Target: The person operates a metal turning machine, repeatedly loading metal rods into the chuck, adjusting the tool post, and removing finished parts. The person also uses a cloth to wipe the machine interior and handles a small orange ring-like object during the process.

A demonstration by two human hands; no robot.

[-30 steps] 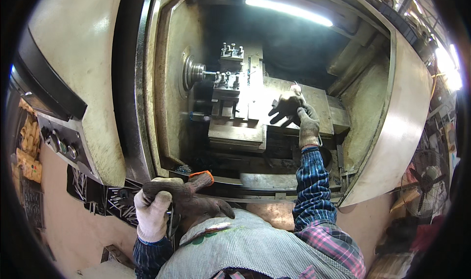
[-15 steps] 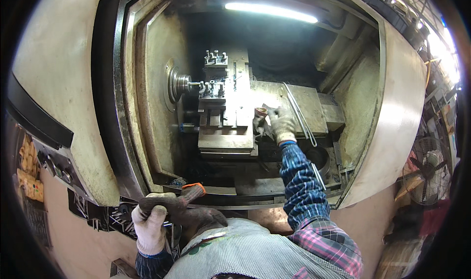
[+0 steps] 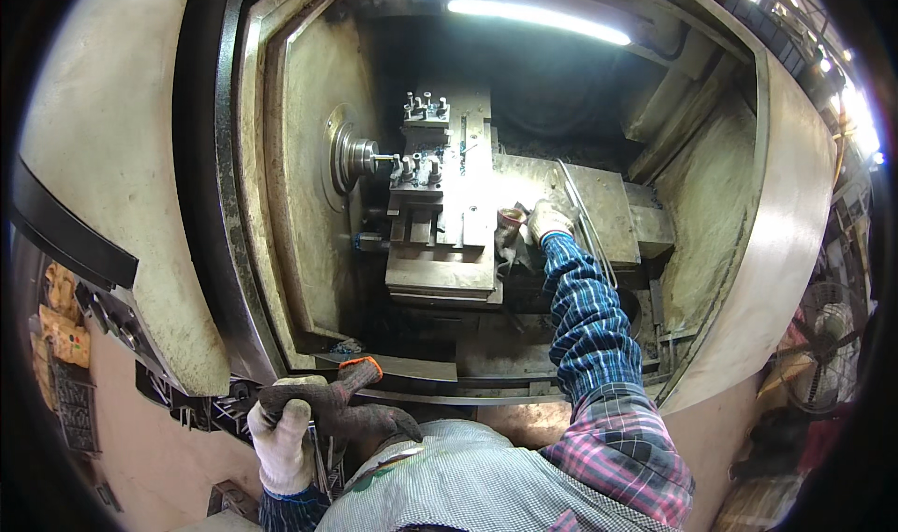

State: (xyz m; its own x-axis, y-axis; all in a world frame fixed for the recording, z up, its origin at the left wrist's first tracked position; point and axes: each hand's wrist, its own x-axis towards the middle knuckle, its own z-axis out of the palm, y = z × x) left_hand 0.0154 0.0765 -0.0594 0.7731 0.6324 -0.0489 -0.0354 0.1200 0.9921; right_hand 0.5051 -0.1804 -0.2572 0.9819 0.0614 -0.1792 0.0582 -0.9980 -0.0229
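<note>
Clamping a dark grey glove [image 3: 348,414] between thumb and palm, the left hand [image 3: 282,446] wears a white glove and sits low in front of the body; its other fingers are mostly hidden by the loose cloth. The dark grey glove's orange-edged cuff sticks up toward the machine, and its limp fingers droop toward the checked apron [image 3: 454,481].

The right hand [image 3: 550,222], also in a white glove, reaches in over the machine's flat metal cover [image 3: 613,195]. Its back faces the camera and its fingertips are hidden, so I cannot tell whether they close on anything. Just left of it are a small round piece with a reddish-brown rim [image 3: 512,216] and a crumpled grey rag [image 3: 508,249], near the cover's left edge. Long thin metal rods [image 3: 585,216] lie just right of the hand.

Farther left stands the carriage [image 3: 441,272] with two bolted tool blocks, the nearer one [image 3: 417,177] beside a thin bar [image 3: 384,158] that projects from the chuck [image 3: 357,156]. A bright tube lamp [image 3: 540,21] shines above.

Outside the machine, metal pieces lie in a dark bin [image 3: 187,410] left of the left hand. A yellowish pack [image 3: 67,336] bears small coloured marks, and a dark panel [image 3: 75,406] below it carries pale ones, all too small and blurred to read. A fan [image 3: 821,347] stands at the far right.
</note>
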